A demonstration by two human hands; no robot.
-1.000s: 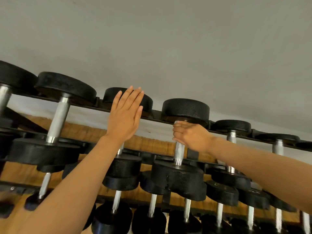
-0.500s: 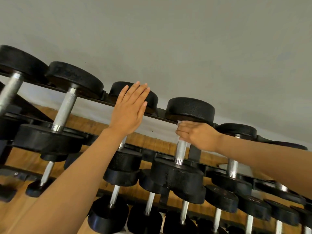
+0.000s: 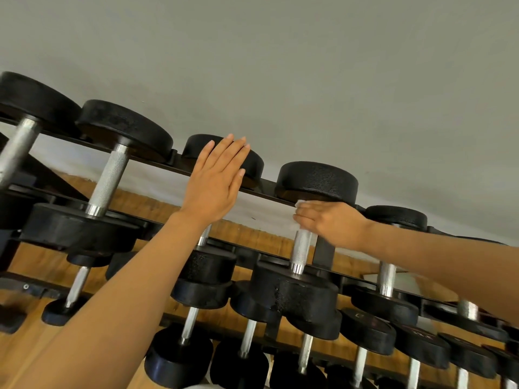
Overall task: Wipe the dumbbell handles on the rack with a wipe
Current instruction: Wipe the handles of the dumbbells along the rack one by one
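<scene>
Knurled steel under my right hand [image 3: 334, 224] — fingers curled round the top of the dumbbell handle [image 3: 300, 248] w/ the white wipe [image 3: 302, 204] bunched inside, just a corner showing below the upper head [image 3: 317, 179]. Left hand [image 3: 214, 185] flat, fingers straight, pressed on the next dumbbell [image 3: 252, 161] and rack rail [image 3: 157, 161], gripping nothing. Risk as I see it: wipe's barely held, so a fast stroke down the rough knurling could snag it and pull it free. Also prob miss the handle's far side w/o twisting.
</scene>
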